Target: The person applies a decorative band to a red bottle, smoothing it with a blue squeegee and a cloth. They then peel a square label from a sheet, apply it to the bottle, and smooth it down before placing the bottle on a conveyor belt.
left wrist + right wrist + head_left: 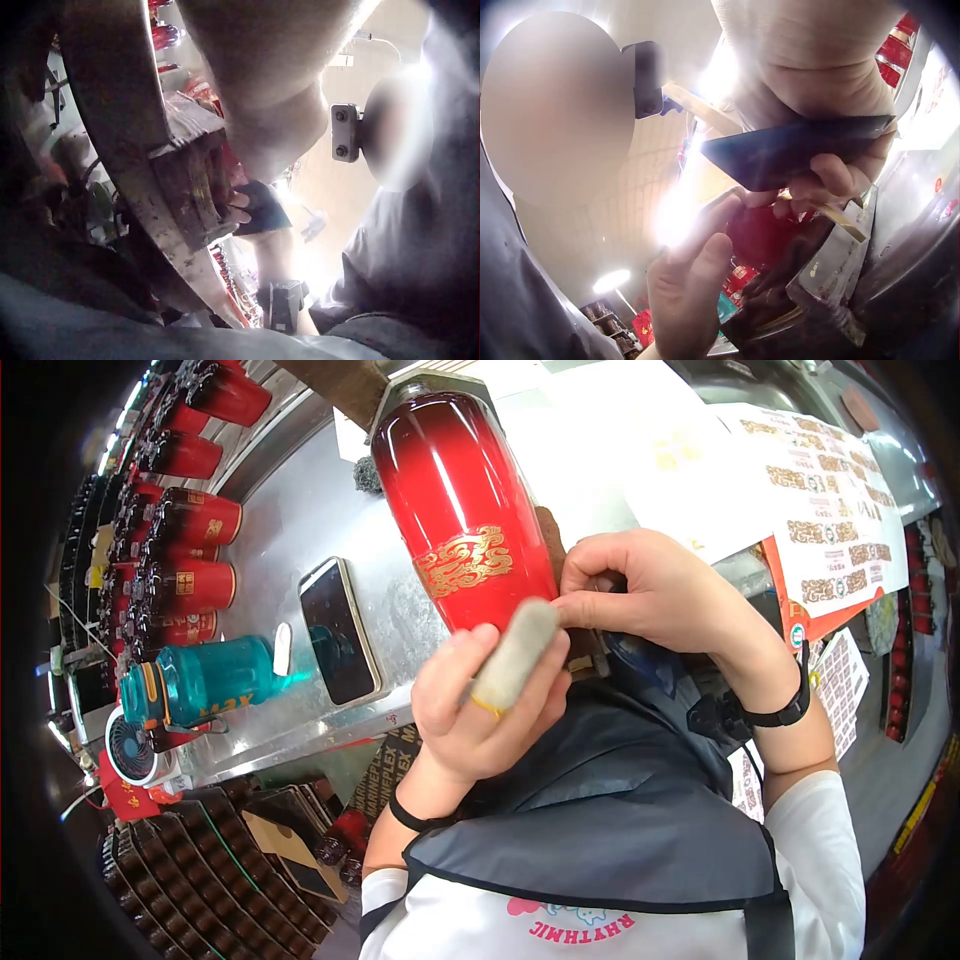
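A glossy red bottle [455, 490] with a darkened far end and a gold ornamental decal [465, 563] lies with its base toward me. My left hand [490, 710] grips the base end; one of its fingers wears a pale finger cot [517, 650] tied with a yellow band. At the bottle's right edge, beside the decal, is my right hand [650, 590], thumb and forefinger brought together. In the right wrist view, its curled fingers hold a dark flat piece [799, 154] under the palm. That piece [264, 210] also shows in the left wrist view.
Left of the bottle, a phone [342, 630] and a teal water bottle [215, 680] lie on the metal table [280, 565]. More red bottles [195, 585] stand in rows farther left. Printed decal sheets [825, 510] spread at the right, and stacked dark trays [190, 880] are low left.
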The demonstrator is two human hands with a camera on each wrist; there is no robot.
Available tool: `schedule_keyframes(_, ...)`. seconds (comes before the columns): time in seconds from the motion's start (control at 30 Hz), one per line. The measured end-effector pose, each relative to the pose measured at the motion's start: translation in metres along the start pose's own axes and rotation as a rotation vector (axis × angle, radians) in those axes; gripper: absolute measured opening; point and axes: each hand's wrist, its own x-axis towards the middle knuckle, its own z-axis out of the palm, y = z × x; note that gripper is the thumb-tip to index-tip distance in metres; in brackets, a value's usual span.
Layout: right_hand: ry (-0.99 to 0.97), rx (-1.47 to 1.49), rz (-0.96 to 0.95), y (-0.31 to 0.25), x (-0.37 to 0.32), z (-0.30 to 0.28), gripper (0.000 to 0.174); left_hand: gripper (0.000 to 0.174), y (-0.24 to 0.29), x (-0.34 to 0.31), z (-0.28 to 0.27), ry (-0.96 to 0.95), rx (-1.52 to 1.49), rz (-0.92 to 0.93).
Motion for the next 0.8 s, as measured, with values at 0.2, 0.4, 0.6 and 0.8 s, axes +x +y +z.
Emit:
schedule_keyframes(0.2,-0.044,0.003,0.026,-0.009,-0.003,-0.007,0.029,0.081,-0.014,0.021,0.003,-0.042,0.059,-0.241)
schedule_keyframes(0.4,-0.045,0.057,0.053,-0.015,-0.01,-0.015,0.024,0.08,-0.014,0.013,-0.001,0.007,-0.116,-0.368)
schedule_keyframes(0.6,-0.027,0.044,0.021,-0.011,-0.01,-0.012,0.023,0.08,-0.02,0.002,0.005,0.061,-0.262,-0.413)
schedule_keyframes(0.8,-0.016,0.031,0.029,-0.009,-0.006,-0.01,0.023,0.082,-0.02,-0.003,0.009,0.107,-0.284,-0.466)
